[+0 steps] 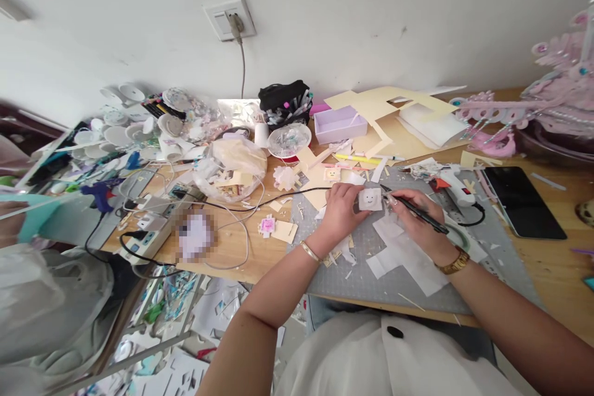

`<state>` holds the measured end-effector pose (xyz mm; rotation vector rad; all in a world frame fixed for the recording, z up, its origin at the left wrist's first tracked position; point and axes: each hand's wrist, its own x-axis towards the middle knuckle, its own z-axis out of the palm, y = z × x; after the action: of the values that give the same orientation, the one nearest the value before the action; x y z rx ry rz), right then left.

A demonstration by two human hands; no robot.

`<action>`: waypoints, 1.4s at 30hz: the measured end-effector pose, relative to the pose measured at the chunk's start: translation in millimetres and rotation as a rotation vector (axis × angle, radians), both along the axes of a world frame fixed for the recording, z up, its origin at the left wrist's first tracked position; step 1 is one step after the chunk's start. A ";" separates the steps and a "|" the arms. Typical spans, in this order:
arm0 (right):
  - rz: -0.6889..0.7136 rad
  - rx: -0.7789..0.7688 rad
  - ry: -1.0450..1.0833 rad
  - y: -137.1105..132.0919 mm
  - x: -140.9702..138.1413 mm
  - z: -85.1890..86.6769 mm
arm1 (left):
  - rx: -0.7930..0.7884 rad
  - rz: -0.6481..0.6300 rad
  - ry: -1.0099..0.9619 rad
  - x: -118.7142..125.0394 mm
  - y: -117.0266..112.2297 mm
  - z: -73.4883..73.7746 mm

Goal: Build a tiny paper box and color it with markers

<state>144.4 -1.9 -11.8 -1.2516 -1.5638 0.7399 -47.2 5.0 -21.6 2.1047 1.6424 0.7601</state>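
Between the fingers of my left hand (344,203) is a small white square piece (370,200) with a smiling face drawn on it. My right hand (420,223) grips a black pen (424,215), its tip close to the right edge of that piece. Below both hands lies a grey cutting mat (334,281), with cut white sheets (408,253) on it. Just behind my left hand sits a cream piece with a similar face (331,174). A pink-centred square piece (268,226) and a cream card (284,231) rest on the wood to the left.
At right are a white glue gun (457,190) and a black phone (524,201). Cream cut-out sheets (366,110) and a lilac box (340,125) stand at the back. A power strip (148,236) with trailing cables lies left. Another person's arm (13,221) shows at far left.
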 end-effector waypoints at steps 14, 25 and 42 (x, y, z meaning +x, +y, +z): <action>-0.028 -0.040 -0.057 2.0 7.4 5.4 | -0.089 0.024 -0.020 -1.3 -5.5 7.9; 0.158 0.142 -1.031 39.3 20.6 36.4 | -0.145 0.000 0.009 -4.7 -5.1 9.7; 0.181 -0.036 -1.242 107.4 -52.7 53.1 | -0.192 -0.010 0.022 -8.0 -1.8 11.8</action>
<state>91.6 105.4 41.3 -1.7332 -2.6603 -0.0033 -55.2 3.2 -9.8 1.9915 1.6445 0.5543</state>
